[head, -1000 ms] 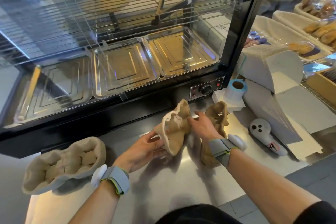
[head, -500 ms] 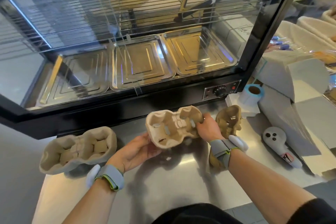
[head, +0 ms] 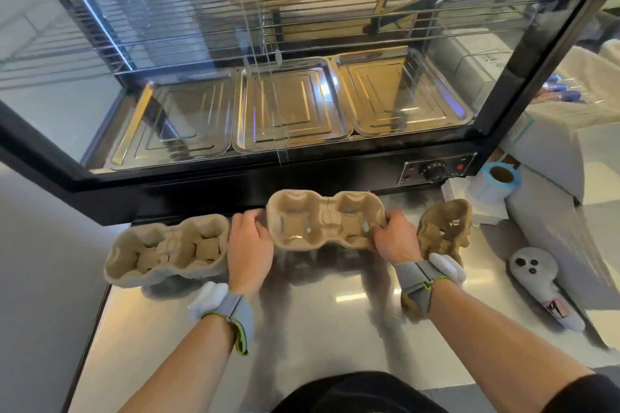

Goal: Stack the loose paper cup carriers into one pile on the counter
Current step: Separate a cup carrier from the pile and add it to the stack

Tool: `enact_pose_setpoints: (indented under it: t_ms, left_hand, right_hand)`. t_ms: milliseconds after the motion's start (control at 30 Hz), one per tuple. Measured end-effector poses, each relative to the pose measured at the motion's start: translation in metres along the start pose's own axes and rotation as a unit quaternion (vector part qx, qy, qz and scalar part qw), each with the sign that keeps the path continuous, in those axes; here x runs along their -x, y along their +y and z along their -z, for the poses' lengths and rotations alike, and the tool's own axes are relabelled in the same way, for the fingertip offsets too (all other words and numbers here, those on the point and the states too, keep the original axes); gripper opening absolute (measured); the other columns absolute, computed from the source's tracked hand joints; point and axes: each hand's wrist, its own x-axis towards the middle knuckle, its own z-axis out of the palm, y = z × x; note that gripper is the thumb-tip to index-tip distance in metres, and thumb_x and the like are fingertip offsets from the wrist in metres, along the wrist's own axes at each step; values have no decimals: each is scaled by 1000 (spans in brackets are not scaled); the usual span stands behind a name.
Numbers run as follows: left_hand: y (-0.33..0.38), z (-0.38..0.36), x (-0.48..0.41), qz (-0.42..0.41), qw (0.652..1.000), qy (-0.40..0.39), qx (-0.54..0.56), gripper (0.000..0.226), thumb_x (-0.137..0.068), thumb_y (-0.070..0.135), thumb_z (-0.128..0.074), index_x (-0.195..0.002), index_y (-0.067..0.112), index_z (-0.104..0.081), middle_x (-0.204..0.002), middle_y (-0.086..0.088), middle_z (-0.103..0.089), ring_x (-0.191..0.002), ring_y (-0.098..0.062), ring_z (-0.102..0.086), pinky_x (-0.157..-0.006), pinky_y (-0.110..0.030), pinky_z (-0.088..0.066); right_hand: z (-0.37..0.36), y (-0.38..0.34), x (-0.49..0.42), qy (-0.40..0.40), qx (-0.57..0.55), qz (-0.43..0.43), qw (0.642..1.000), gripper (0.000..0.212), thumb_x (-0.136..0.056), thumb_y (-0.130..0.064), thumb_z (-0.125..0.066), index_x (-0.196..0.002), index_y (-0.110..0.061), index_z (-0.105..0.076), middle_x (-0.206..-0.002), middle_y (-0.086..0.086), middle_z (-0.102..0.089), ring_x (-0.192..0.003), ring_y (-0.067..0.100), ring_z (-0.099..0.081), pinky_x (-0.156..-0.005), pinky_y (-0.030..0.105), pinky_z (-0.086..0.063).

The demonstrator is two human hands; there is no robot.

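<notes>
I hold a brown two-cup paper carrier (head: 323, 220) flat and open side up above the steel counter (head: 318, 312). My left hand (head: 250, 243) grips its left end and my right hand (head: 396, 238) grips its right end. Another carrier (head: 167, 250), or a small pile of them, lies open side up on the counter at the left, just beside my left hand. A further carrier (head: 443, 228) stands on edge behind my right wrist, partly hidden by it.
A glass warming cabinet (head: 285, 104) with three steel trays stands right behind the carriers. A blue-rimmed roll (head: 496, 183), white boxes (head: 553, 157) and a grey handheld controller (head: 540, 282) crowd the right side. The counter's left edge (head: 97, 322) drops off beside the left carrier.
The carrier in my hands has turned from on edge to flat and open side up, and has moved left toward the carrier on the counter. My left hand now grips its end.
</notes>
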Motion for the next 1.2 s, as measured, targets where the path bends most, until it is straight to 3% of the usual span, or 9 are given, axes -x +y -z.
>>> enact_pose_setpoints:
  t_ms: [167,267,367,467,633,800,900,1000,1200]
  left_hand:
    - [-13,6,-1,-47,997,8,-57,23,-97,20,-37,-112,14,-53,-110,-6,-48,-91,-24,-53,-79,-35,-41]
    - [-16,7,2,-20,998,25,-46,25,-95,21,-44,-118,13,-48,-115,-10,-45,-87,-29,-55,-81,-40,-47]
    - [-12,9,4,48,997,55,-8,30,-95,17,-43,-123,6,-45,-129,-17,-40,-94,-35,-54,-79,-32,-38]
    - [-11,17,6,71,993,89,26,29,-95,15,-43,-122,4,-47,-131,-18,-39,-99,-36,-54,-80,-31,-35]
    - [-27,54,-1,67,987,138,42,29,-95,18,-42,-122,10,-51,-129,-15,-41,-95,-28,-51,-82,-30,-35]
    - [-47,85,-10,68,980,188,-6,38,-95,15,-42,-131,7,-49,-129,-18,-40,-106,-35,-51,-88,-32,-38]
    - [-67,106,-18,87,971,220,-37,39,-93,14,-43,-131,8,-49,-129,-19,-42,-110,-37,-50,-95,-43,-41]
    - [-89,124,-26,93,967,234,-50,38,-90,13,-43,-128,10,-50,-128,-19,-43,-112,-40,-50,-92,-50,-45]
    - [-125,150,-37,110,962,233,-88,37,-89,9,-45,-125,7,-51,-126,-22,-44,-117,-39,-43,-89,-48,-43]
  right_hand:
    - [-5,-3,5,-27,14,23,999,27,-93,-18,-57,-115,-2,-55,-114,22,-65,-108,39,-59,-85,37,-45]
    - [-9,-7,11,-55,-3,29,998,26,-91,-21,-58,-112,-5,-56,-109,19,-66,-104,39,-60,-85,37,-48]
    - [-16,-10,20,-60,-58,39,996,22,-87,-33,-57,-99,-15,-56,-94,11,-66,-90,35,-65,-82,49,-57]
    - [-26,-12,29,-62,-94,53,992,33,-88,-48,-47,-94,-17,-56,-88,5,-65,-84,31,-67,-77,52,-59]
    - [-41,-47,44,-80,-105,74,988,27,-95,-36,-38,-86,-18,-56,-85,4,-63,-86,31,-62,-82,49,-55]
    - [-63,-82,57,-103,-123,121,980,33,-96,-39,-38,-104,-17,-60,-95,5,-66,-90,28,-66,-83,50,-57]
    - [-84,-100,65,-139,-125,143,972,33,-96,-41,-39,-109,-20,-60,-97,5,-67,-87,26,-68,-79,49,-59]
    - [-102,-116,71,-176,-108,161,965,38,-95,-44,-39,-119,-23,-59,-106,4,-67,-92,26,-69,-85,47,-58]
    - [-137,-143,81,-213,-40,191,957,47,-99,-33,-40,-144,-20,-39,-127,9,-62,-109,28,-63,-97,45,-52]
